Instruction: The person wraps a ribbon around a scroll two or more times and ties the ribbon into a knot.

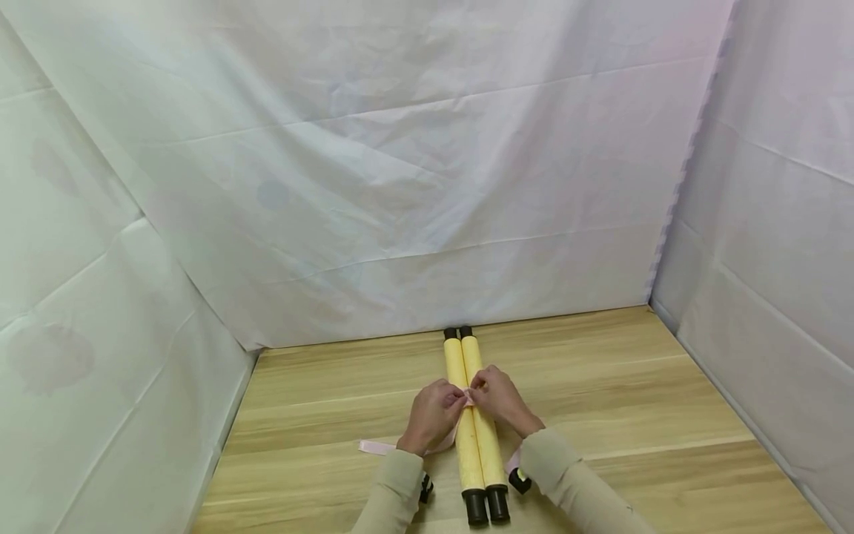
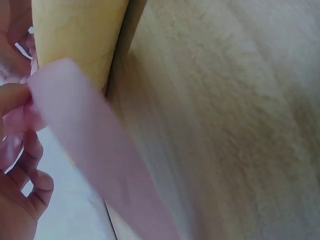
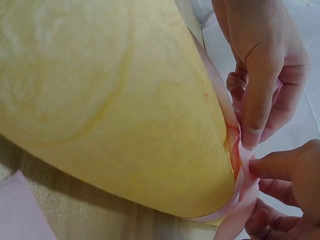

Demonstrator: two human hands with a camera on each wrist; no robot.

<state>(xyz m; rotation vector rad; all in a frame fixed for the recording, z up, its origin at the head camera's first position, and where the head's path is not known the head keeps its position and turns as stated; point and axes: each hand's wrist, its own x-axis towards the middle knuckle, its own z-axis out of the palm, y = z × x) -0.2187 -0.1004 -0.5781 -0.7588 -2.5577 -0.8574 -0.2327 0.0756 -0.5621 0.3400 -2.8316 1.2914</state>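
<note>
Two yellow tubes, a left tube [image 1: 469,452] and a right tube [image 1: 490,445], lie side by side with black end caps [image 1: 476,508]. Around their middle runs a pink ribbon [image 3: 245,190], bunched on top where both hands meet. My left hand [image 1: 432,417] pinches the ribbon between thumb and fingers, and a loop rises by its fingertips in the left wrist view. From the other side my right hand [image 1: 503,399] pinches the ribbon too, its fingertips close to the left ones. The hands hide part of the crossing.
The tubes rest on a wood-grain table [image 1: 320,415], far ends near a white cloth wall [image 1: 400,185]. Cloth also hangs left and right. One ribbon tail [image 1: 376,447] lies at left, another [image 1: 514,461] at right. Small black objects show by both wrists.
</note>
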